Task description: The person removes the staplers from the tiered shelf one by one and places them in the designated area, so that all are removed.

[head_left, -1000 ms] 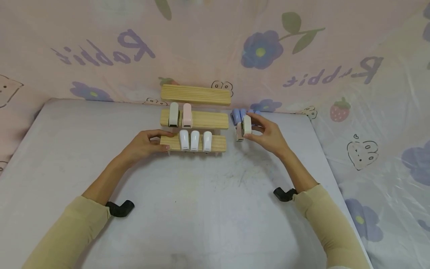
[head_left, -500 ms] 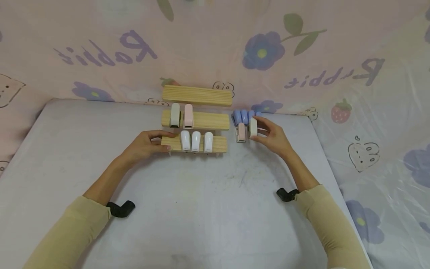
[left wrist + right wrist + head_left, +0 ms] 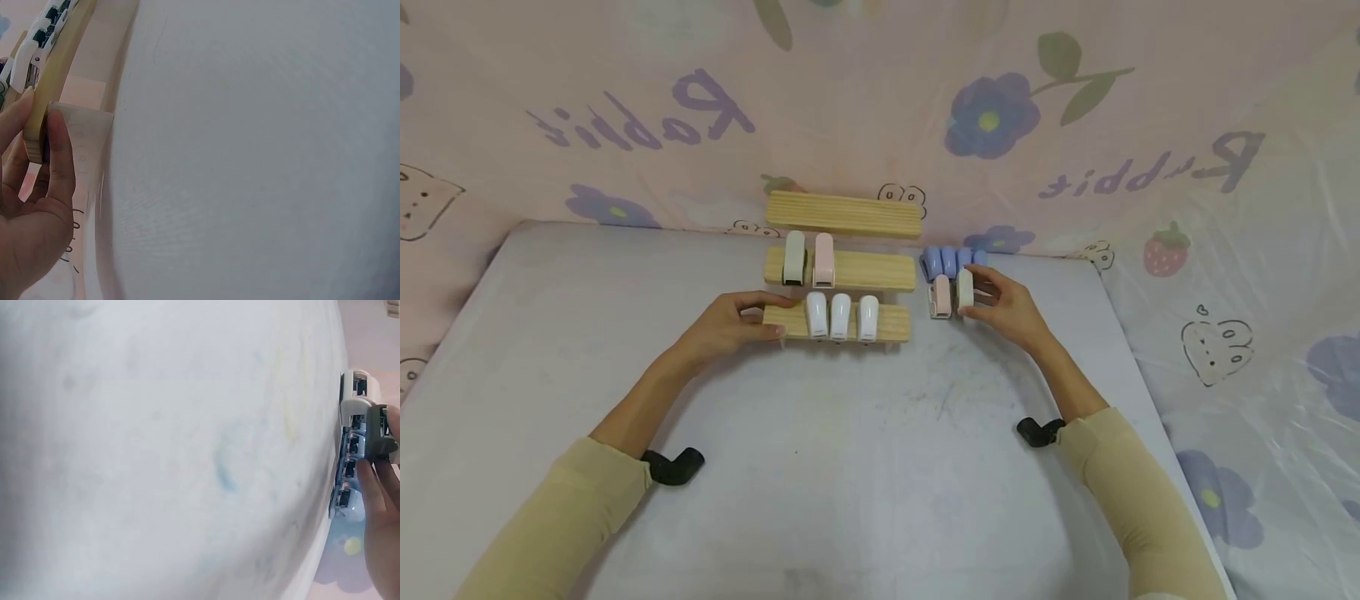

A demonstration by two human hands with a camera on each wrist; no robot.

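Note:
My left hand (image 3: 721, 325) grips the left end of the lowest wooden shelf board (image 3: 887, 323), thumb on one side and fingers on the other; the left wrist view shows this board (image 3: 59, 69) between them. Several white mini staplers (image 3: 840, 317) stand on it. On the middle board (image 3: 880, 271) are a pale green mini stapler (image 3: 794, 257) and a pink one (image 3: 823, 260). My right hand (image 3: 1011, 310) pinches another pale green mini stapler (image 3: 965, 290), upright beside a pink mini stapler (image 3: 940, 297). Its dark base (image 3: 377, 434) shows in the right wrist view.
Behind the held stapler, several blue mini staplers (image 3: 949, 262) line up in a row right of the shelf. The top board (image 3: 842, 214) of the stepped shelf stands nearest the patterned curtain (image 3: 850, 100). A white tabletop (image 3: 850, 467) spreads in front.
My right hand has moved the pale green mini stapler rightward and down, from overlapping the pink one to standing beside it. My left hand has kept its hold on the shelf board.

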